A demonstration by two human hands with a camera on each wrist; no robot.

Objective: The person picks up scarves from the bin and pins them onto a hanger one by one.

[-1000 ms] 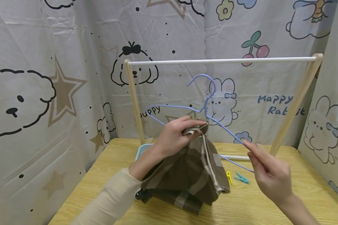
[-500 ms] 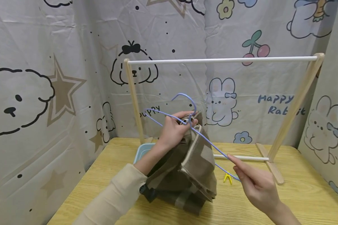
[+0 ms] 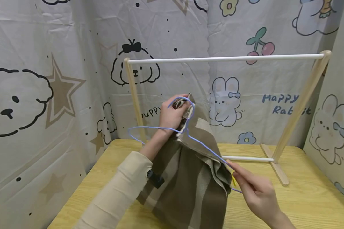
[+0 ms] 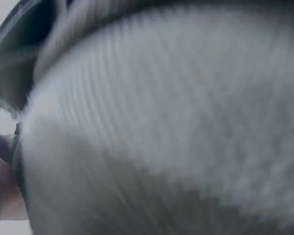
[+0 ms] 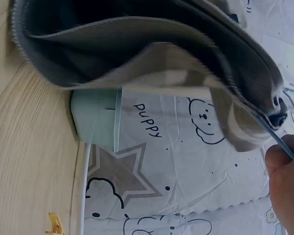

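My left hand [image 3: 170,117] grips the bunched top edge of a brown-and-beige patterned cloth [image 3: 186,178], which hangs down in loose folds over the table. A slim blue clothes hanger [image 3: 206,147] crosses in front of the cloth, its hook overlapping the left hand in the head view. My right hand [image 3: 258,190] pinches the hanger's right arm between thumb and fingers. Seen from the right wrist, the cloth's layers [image 5: 147,63] gape apart, with the hanger [image 5: 279,139] at their edge. Blurred cloth [image 4: 161,107] fills most of the left wrist view.
Behind the cloth stands a rack with a white top rail [image 3: 223,59] and wooden legs [image 3: 298,111]. A light blue-green bin [image 5: 95,115] shows in the right wrist view. A yellow clothespin [image 3: 233,180] lies on the table [image 3: 298,203], partly behind the cloth.
The hanger has come down and leftward, from behind the left hand to in front of it. My left hand has lifted the cloth, which now hangs longer; my right hand has shifted left and down.
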